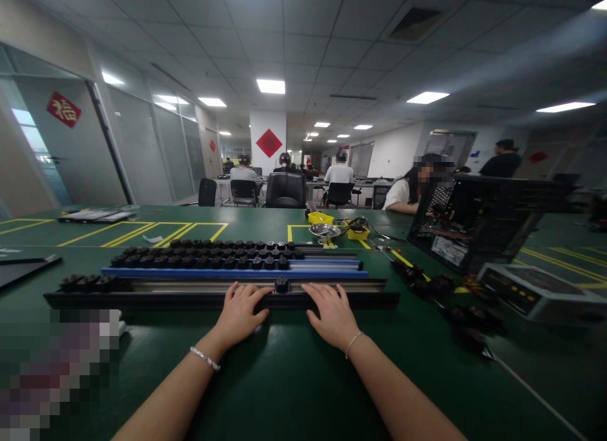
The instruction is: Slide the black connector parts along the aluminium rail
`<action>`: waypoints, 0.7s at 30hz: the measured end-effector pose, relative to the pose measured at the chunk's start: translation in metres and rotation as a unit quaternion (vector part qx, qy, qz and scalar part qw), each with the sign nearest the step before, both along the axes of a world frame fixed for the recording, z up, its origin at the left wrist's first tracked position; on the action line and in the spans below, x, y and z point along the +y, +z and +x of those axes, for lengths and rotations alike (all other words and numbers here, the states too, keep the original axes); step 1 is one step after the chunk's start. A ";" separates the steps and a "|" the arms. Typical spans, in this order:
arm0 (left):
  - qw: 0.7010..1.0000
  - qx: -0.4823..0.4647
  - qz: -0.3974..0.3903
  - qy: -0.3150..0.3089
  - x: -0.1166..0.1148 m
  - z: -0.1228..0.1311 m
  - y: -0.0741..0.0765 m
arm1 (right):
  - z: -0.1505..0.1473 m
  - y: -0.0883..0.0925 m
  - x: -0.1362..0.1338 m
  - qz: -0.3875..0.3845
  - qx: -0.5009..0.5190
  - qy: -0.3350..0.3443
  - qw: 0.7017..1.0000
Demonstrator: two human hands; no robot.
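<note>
A long black rail (pixel 156 300) lies across the green table in front of me. In its channel, between my hands, stands a small black part (pixel 281 285). My left hand (pixel 241 313) rests on the rail with fingers stretched; its index fingertip is close beside the part, and I cannot tell if it touches. On the other side, my right hand (pixel 333 313) lies on the rail with fingers spread, slightly apart from the part. Similar black parts (pixel 90 283) sit at the rail's left end. Behind is a blue rail (pixel 237 273) with rows of such black parts (pixel 203 256).
To the right stand an open computer case (pixel 474 219) and a grey power supply (pixel 545 289), with dark parts and cables near them. A metal bowl (pixel 324 231) and yellow bins (pixel 321 219) are farther back. A person (pixel 403 191) sits behind the case.
</note>
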State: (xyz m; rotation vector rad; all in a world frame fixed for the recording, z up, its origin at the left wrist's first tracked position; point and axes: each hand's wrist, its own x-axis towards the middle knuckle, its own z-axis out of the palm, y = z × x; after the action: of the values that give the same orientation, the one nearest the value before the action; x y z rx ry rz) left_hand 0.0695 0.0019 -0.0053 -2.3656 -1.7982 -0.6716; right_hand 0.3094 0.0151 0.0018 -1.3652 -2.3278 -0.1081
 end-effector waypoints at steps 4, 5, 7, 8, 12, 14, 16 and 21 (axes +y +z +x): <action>1.000 0.007 0.008 0.008 0.000 0.002 -0.001 | -0.012 -0.001 -0.004 -0.001 -0.023 -0.002 1.000; 1.000 0.008 0.009 0.010 0.000 0.002 -0.002 | -0.014 -0.001 -0.004 -0.001 -0.025 -0.004 1.000; 1.000 0.011 0.011 0.013 0.001 0.002 -0.002 | -0.016 -0.002 -0.004 -0.004 -0.031 -0.010 0.999; 1.000 0.012 0.011 0.015 0.001 0.003 -0.002 | -0.017 -0.002 -0.004 -0.005 -0.034 -0.014 0.999; 0.999 0.019 0.003 0.026 0.000 0.006 0.000 | -0.019 -0.001 -0.006 -0.011 -0.048 -0.026 0.998; 0.999 0.025 -0.004 0.032 -0.001 0.008 0.003 | -0.020 0.000 -0.007 -0.012 -0.049 -0.029 0.998; 0.999 0.030 -0.009 0.038 -0.001 0.010 0.005 | -0.020 0.000 -0.007 -0.013 -0.049 -0.030 0.998; 0.998 0.039 -0.017 0.043 -0.002 0.012 0.008 | -0.020 0.001 -0.007 -0.015 -0.046 -0.030 0.998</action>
State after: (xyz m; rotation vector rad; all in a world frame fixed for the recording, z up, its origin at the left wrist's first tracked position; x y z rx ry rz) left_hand 0.0814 -0.0002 0.0023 -2.2861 -1.8788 -0.5348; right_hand 0.2893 0.0083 0.0029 -1.4734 -2.3730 -0.1567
